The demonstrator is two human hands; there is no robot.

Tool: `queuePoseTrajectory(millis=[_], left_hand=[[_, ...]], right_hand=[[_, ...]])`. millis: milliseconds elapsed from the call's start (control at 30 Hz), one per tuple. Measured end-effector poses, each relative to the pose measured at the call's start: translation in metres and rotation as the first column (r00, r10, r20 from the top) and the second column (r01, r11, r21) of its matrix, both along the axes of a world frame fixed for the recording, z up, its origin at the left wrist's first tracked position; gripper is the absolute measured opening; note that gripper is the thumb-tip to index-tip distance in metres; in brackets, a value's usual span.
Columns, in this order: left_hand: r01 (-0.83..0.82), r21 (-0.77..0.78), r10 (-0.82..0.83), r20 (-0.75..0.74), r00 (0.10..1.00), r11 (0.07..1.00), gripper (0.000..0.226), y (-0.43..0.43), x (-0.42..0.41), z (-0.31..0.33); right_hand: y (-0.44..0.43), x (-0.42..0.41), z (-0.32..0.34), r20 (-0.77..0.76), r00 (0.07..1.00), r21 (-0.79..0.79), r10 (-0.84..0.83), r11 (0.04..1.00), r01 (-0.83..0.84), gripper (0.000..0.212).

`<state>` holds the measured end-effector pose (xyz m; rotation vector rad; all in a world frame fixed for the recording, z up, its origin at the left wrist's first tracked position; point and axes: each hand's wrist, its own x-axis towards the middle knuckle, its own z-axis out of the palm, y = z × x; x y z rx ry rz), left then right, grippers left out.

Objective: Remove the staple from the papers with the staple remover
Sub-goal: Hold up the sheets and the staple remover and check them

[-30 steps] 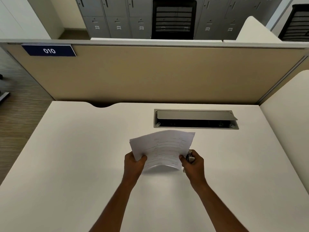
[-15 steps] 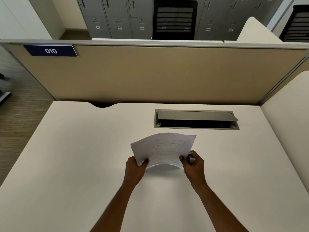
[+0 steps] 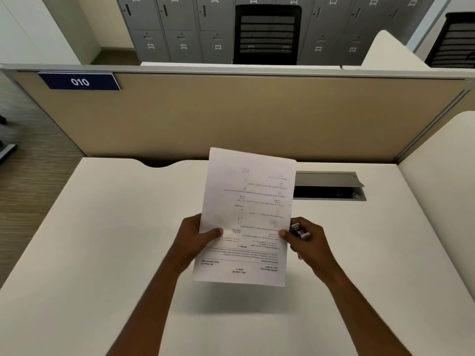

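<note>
The white printed papers [image 3: 246, 201] stand nearly upright above the desk, their text upside down to me. My left hand [image 3: 191, 240] grips their left edge, thumb on the front. My right hand [image 3: 307, 242] pinches the right edge with its thumb and also holds the small metal staple remover [image 3: 299, 231] in its curled fingers, beside the sheet. I cannot make out the staple.
The white desk [image 3: 102, 253] lies under my hands. An open grey cable tray [image 3: 329, 186] is set into it behind the papers on the right. A beige partition [image 3: 231, 116] with a "010" sign [image 3: 80, 81] closes the back; a white side panel [image 3: 442, 176] stands at right.
The papers, curled and low a second ago, have been raised and tilted upright toward me. Both hands kept their hold on the two edges.
</note>
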<state>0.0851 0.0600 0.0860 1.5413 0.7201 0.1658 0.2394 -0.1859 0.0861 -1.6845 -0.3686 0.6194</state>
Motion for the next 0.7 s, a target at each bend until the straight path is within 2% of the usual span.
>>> queuePoseTrajectory(millis=[133,300,433,567,700], left_hand=[[-0.007,-0.158,0.014,0.048,0.999,0.987,0.026,0.002,-0.002,0.029],[-0.054,-0.273,0.077,0.074,0.994,0.96,0.026,-0.008,-0.006,0.036],[-0.082,-0.339,0.116,0.084,0.99,0.937,0.03,-0.014,-0.008,0.034],[-0.064,-0.412,0.114,0.096,0.989,0.909,0.049,-0.014,-0.012,0.032],[-0.027,-0.417,0.069,0.085,0.994,0.909,0.051,-0.016,-0.014,0.036]], right_hand=[[-0.003,-0.003,0.029,-0.083,0.996,0.104,0.023,0.994,-0.015,0.01],[0.005,-0.017,0.05,-0.091,0.995,0.194,-0.034,0.98,0.051,0.014],[0.007,-0.019,0.05,-0.078,0.995,0.199,-0.058,0.977,0.072,0.015],[0.006,-0.019,0.051,-0.059,0.996,0.179,-0.064,0.981,0.074,0.013],[0.006,-0.018,0.05,-0.038,0.997,0.162,-0.064,0.984,0.069,0.012]])
